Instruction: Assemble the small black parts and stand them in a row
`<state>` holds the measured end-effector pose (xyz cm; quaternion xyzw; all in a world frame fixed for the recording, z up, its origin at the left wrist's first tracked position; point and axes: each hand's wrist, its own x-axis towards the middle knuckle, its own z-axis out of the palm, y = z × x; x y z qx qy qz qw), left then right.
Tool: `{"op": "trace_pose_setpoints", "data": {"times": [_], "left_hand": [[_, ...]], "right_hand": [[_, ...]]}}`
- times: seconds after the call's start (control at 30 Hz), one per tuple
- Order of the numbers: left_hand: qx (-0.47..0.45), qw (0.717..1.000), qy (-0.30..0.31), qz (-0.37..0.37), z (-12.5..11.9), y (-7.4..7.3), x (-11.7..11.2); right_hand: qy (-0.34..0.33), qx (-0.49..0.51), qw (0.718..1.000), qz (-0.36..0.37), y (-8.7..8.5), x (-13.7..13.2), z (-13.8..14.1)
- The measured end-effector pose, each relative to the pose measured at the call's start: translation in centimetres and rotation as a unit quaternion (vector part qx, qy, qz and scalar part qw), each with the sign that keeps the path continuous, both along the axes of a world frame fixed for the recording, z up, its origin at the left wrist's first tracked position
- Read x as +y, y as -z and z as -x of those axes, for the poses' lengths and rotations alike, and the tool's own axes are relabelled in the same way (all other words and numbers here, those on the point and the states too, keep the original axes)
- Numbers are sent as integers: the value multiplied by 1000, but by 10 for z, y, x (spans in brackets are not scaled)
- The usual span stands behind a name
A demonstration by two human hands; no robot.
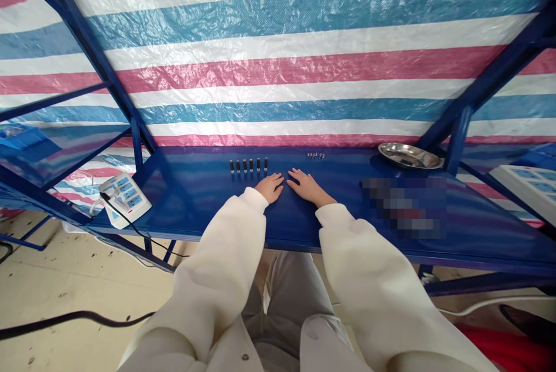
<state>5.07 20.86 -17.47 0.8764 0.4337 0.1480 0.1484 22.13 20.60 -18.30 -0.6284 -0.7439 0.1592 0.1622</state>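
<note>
My left hand (270, 187) lies flat on the blue table (191, 198), fingers stretched out and holding nothing. Beside it, my right hand (307, 186) also rests flat and open, a small gap between the two. Just beyond my left hand, to its left, several small black cylinders with pale lower ends (245, 166) form a row, apart from my fingers. Farther back, past my right hand, several tiny shiny metal pieces (315, 156) sit in a short line; their kind is too small to tell.
A round metal dish (409, 156) stands at the back right. In front of it, a blurred-out item (402, 207) covers part of the tabletop. At the left end is a white power strip (125, 198) with a black cable. Blue frame posts (460, 134) rise at both ends.
</note>
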Motion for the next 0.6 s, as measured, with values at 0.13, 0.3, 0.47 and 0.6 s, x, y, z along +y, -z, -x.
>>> {"op": "trace_pose_setpoints", "data": {"times": [0.13,0.3,0.47,0.6], "left_hand": [[-11,1000,0,-5,0,3,2],[-42,999,-5,-8,1,2,1],[-178,980,-69,-53,2,-10,-2],[-338,917,-207,-50,6,-20,-2]], "right_hand": [[-3,2,1000,-14,3,2,-1],[-1,5,1000,-7,3,1,-1],[5,40,997,-73,1,1,2],[2,115,983,-145,-7,2,13]]}}
